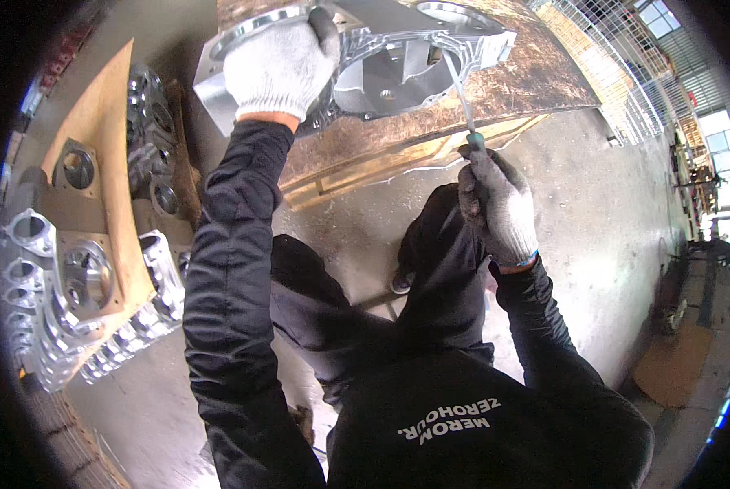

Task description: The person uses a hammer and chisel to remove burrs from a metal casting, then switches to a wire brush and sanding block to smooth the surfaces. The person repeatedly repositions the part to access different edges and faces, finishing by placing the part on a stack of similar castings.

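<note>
The right hand (499, 196), in a pale knitted glove with darkened fingers, is closed around the green handle of a slim hand tool (476, 140), and its thumb and forefinger meet high on the grip. The left hand (279, 65), gloved in the same way, lies on the left part of the metal casting (379, 65); its fingertips are turned away from us, so we cannot tell whether they grip the edge or only press. The casting is on the worn brown worktable (536, 73), in front of the person, and the tool's thin shaft reaches to the right side of its large round opening.

We judge that the casting is rigid and rather heavy, so it should stay quiet under one steady palm. Its smooth faces may slide a little under a knitted glove, and its machined edges could be sharp. For lifting, we would take it with two hands by the thick outer walls, not by the thin rims. The tool seems light and stiff, and its handle is the proper place to hold it.

The materials differ much: bright silver metal with ribs, flanges and circular bores; a scuffed, stained table top above a pale timber edge (406, 159). On the left, similar castings (31, 277) stand beside a curved tan divider sheet (120, 187). The grey floor (577, 212) looks smooth and hard.
</note>
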Motion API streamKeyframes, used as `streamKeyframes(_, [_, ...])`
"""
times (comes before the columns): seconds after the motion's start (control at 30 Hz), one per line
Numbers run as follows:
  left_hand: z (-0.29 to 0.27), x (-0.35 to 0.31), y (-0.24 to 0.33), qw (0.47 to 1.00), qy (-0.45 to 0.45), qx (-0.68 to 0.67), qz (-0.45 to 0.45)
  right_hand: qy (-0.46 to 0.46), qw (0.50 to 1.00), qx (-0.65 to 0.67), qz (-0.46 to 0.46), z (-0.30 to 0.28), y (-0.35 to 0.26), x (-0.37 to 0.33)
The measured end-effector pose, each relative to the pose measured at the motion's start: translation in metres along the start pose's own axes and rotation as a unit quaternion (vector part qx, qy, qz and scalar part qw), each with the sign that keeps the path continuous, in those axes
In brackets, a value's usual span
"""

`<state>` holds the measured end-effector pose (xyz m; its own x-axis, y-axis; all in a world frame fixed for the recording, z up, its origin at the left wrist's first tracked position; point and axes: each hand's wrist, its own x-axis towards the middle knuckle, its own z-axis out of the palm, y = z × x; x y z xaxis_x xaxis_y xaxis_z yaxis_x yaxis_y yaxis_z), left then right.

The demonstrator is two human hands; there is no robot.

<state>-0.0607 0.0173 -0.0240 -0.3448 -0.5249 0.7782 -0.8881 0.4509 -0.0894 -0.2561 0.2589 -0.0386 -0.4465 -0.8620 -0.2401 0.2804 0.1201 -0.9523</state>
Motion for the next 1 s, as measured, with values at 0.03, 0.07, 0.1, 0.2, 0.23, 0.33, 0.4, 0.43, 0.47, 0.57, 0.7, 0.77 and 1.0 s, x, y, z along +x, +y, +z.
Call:
streamKeyframes(0.03, [-0.007,0.004,0.015,0.999,-0.027,0.011,-0.019,0.015,1.0,0.003,-0.001,-0.007,0.003,0.003])
streamKeyframes(0.07, [-0.006,0.005,0.009,1.0,-0.006,-0.018,-0.021,0.012,0.999,0.012,0.047,-0.004,-0.001,0.012])
streamKeyframes(0.1, [0.003,0.006,0.018,0.999,0.004,-0.035,-0.018,0.0,0.998,0.049,0.048,-0.015,0.005,0.034])
streamKeyframes(0.2, [-0.013,0.002,0.01,0.999,-0.016,0.016,-0.032,-0.055,0.975,0.192,0.096,-0.002,0.018,0.071])
streamKeyframes(0.23, [-0.02,0.001,0.011,0.998,-0.047,-0.024,-0.039,-0.087,0.987,0.118,0.07,-0.005,0.016,0.056])
streamKeyframes(0.33, [-0.024,0.001,0.008,0.998,-0.019,0.045,-0.024,-0.056,0.996,0.026,0.07,-0.005,0.014,0.019])
streamKeyframes(0.4, [-0.032,0.003,0.012,0.997,-0.038,0.055,-0.033,-0.05,0.994,-0.087,0.033,-0.033,0.038,0.017])
streamKeyframes(0.43, [-0.031,0.002,0.016,0.997,-0.04,0.053,-0.039,-0.054,0.99,-0.118,0.055,-0.039,0.036,0.01])
streamKeyframes(0.47, [-0.03,0.003,0.019,0.997,-0.051,0.047,-0.047,-0.063,0.987,-0.148,0.012,-0.039,0.036,0.008])
streamKeyframes(0.57, [-0.029,0.004,0.024,0.993,-0.088,0.041,-0.065,-0.085,0.917,-0.351,-0.169,-0.035,0.013,-0.004])
streamKeyframes(0.7, [-0.048,0.009,0.025,0.987,-0.134,0.001,-0.086,-0.107,0.863,-0.442,-0.219,-0.028,0.003,0.013])
streamKeyframes(0.77, [-0.052,0.01,0.025,0.987,-0.135,-0.003,-0.089,-0.113,0.856,-0.447,-0.232,-0.034,0.013,0.048])
streamKeyframes(1.0, [-0.061,0.006,0.01,0.974,-0.207,-0.063,-0.061,-0.105,0.874,-0.422,-0.215,-0.042,0.023,0.023])
